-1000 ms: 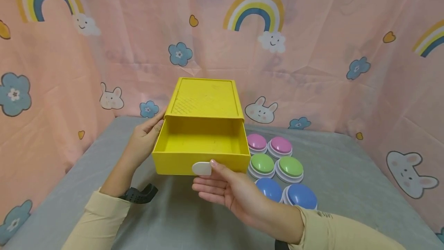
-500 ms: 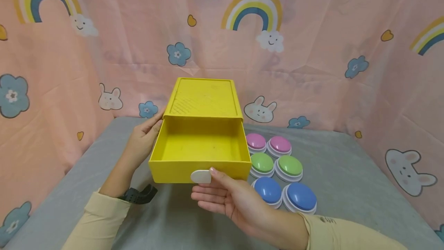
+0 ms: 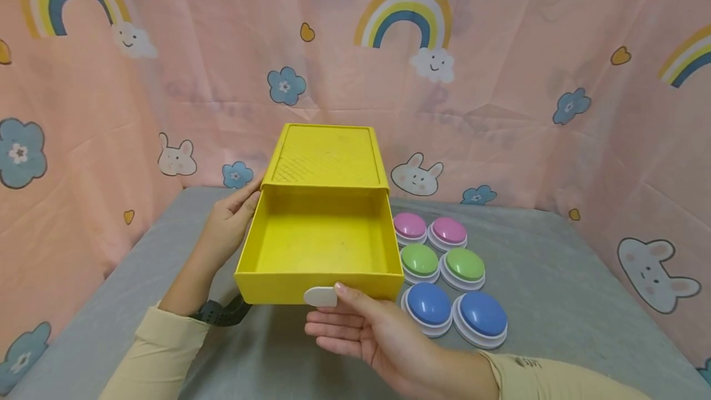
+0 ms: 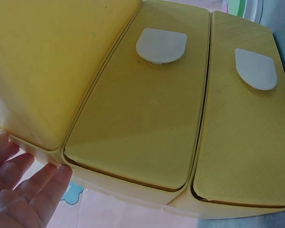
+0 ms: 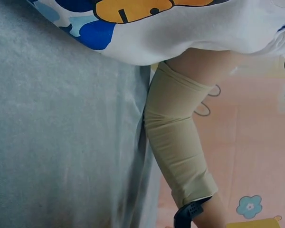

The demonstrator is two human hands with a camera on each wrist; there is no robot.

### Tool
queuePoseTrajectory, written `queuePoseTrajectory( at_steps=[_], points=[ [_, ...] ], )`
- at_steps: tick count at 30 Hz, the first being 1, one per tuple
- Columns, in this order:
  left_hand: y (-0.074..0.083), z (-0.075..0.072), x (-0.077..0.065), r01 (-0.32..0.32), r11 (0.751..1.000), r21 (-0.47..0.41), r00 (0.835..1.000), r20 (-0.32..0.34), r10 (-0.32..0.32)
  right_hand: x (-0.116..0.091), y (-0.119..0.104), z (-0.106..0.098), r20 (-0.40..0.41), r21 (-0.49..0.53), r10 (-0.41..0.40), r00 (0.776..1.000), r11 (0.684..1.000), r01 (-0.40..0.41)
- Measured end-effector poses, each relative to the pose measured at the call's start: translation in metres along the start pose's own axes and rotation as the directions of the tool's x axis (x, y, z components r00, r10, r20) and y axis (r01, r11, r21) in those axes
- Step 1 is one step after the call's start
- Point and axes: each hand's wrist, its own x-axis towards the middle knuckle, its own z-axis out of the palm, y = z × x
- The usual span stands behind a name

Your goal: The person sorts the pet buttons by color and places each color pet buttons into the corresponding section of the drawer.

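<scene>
A yellow drawer cabinet (image 3: 328, 156) stands on the table, its top drawer (image 3: 319, 239) pulled far out toward me. My right hand (image 3: 383, 332) pinches the drawer's white handle (image 3: 320, 296), thumb on its right end and the other fingers extended below. Against the cabinet's left side rests my left hand (image 3: 224, 221). In the left wrist view, the fingertips of that left hand (image 4: 26, 190) touch the cabinet's side edge. Two lower drawers, the middle one (image 4: 133, 118) and the bottom one (image 4: 247, 128), are closed, each with a white handle. The right wrist view does not show the right hand.
Right of the cabinet, several round push buttons stand in pairs on white bases: pink (image 3: 449, 231), green (image 3: 465, 264) and blue (image 3: 483, 313). A grey cloth (image 3: 555, 301) covers the table. A pink patterned curtain (image 3: 500, 48) encloses the back and sides.
My right hand has drawn the top drawer further out toward me, so its front sits lower in view. The left hand has stayed at the cabinet's side.
</scene>
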Motion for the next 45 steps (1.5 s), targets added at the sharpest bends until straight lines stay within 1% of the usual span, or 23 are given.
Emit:
queuePoseTrajectory(
  at_steps=[6,9,11,13,16,18,19,21,22,23,24,26,29,30,31,33,35,36,38,39,42,43,45],
  points=[
    [0.0,0.0,0.001,-0.007,1.0,0.02,1.0,-0.004,0.007,0.0,0.001,-0.001,0.005,-0.008,-0.005,1.0,1.0,0.005],
    [-0.001,-0.001,0.001,-0.008,1.0,0.011,1.0,-0.005,0.008,0.0,0.001,-0.003,0.031,-0.042,-0.002,1.0,0.999,0.003],
    [-0.001,-0.001,0.001,-0.006,1.0,0.011,1.0,-0.002,0.006,-0.001,0.0,-0.006,0.062,-0.093,0.018,0.998,0.996,-0.012],
    [-0.001,0.0,0.001,-0.005,1.0,0.01,1.0,0.004,0.005,-0.006,-0.003,-0.012,0.115,-0.177,0.047,0.992,0.984,-0.026],
    [0.0,0.0,0.001,-0.005,1.0,0.009,1.0,0.014,0.005,-0.022,-0.014,-0.019,0.169,-0.335,0.099,0.981,0.941,-0.037],
    [0.001,0.0,0.001,-0.008,1.0,0.003,1.0,0.017,0.008,-0.035,-0.025,-0.026,0.232,-0.386,0.095,0.968,0.923,0.002],
    [0.002,0.0,0.001,-0.011,1.0,0.003,1.0,0.014,0.011,-0.041,-0.031,-0.029,0.268,-0.393,0.077,0.96,0.919,0.036],
    [0.003,-0.001,0.001,-0.017,1.0,0.004,1.0,0.008,0.017,-0.05,-0.043,-0.038,0.374,-0.386,-0.024,0.927,0.905,0.179],
    [0.004,-0.002,0.001,-0.019,1.0,0.006,1.0,0.006,0.019,-0.054,-0.05,-0.043,0.416,-0.375,-0.079,0.906,0.893,0.25],
    [0.004,-0.002,0.001,-0.021,1.0,0.006,1.0,0.003,0.021,-0.056,-0.057,-0.048,0.47,-0.349,-0.146,0.87,0.875,0.335],
    [0.004,-0.002,0.001,-0.02,1.0,0.007,1.0,0.001,0.02,-0.056,-0.064,-0.054,0.515,-0.334,-0.217,0.83,0.84,0.427],
    [0.005,-0.003,0.001,-0.014,1.0,0.003,1.0,0.001,0.014,-0.057,-0.078,-0.065,0.533,-0.335,-0.341,0.774,0.756,0.563],
    [0.005,-0.004,0.0,-0.006,1.0,-0.002,1.0,0.001,0.006,-0.053,-0.095,-0.078,0.478,-0.365,-0.475,0.739,0.657,0.659],
    [0.005,-0.004,0.001,-0.003,1.0,-0.003,1.0,0.001,0.003,-0.051,-0.1,-0.081,0.44,-0.393,-0.512,0.737,0.628,0.671],
    [0.005,-0.004,0.0,-0.003,1.0,-0.003,1.0,0.0,0.003,-0.049,-0.103,-0.083,0.387,-0.423,-0.54,0.748,0.617,0.664],
    [0.004,-0.004,0.0,-0.003,1.0,0.002,1.0,0.0,0.003,-0.041,-0.109,-0.086,0.282,-0.482,-0.586,0.76,0.598,0.64],
    [0.003,-0.004,0.001,-0.002,1.0,0.008,1.0,0.0,0.002,-0.03,-0.113,-0.09,0.174,-0.534,-0.607,0.776,0.604,0.592],
    [0.003,-0.004,0.001,0.0,1.0,0.009,1.0,0.0,0.0,-0.024,-0.115,-0.094,0.119,-0.548,-0.605,0.787,0.621,0.561],
    [0.003,-0.004,0.0,0.0,1.0,0.011,1.0,0.0,0.0,-0.008,-0.118,-0.103,0.028,-0.54,-0.591,0.806,0.67,0.51],
    [0.002,-0.004,0.0,-0.001,1.0,0.012,1.0,-0.001,0.001,0.0,-0.12,-0.109,-0.001,-0.53,-0.583,0.812,0.689,0.494],
    [0.001,-0.003,0.0,-0.004,1.0,0.016,1.0,0.002,0.004,0.023,-0.122,-0.128,-0.069,-0.461,-0.535,0.842,0.765,0.449],
    [0.0,-0.002,0.0,-0.006,1.0,0.019,1.0,0.004,0.006,0.029,-0.121,-0.135,-0.081,-0.439,-0.522,0.849,0.783,0.44],
    [-0.001,-0.001,0.0,-0.009,1.0,0.017,1.0,0.01,0.009,0.04,-0.119,-0.146,-0.106,-0.421,-0.499,0.86,0.806,0.416]
  ],
)
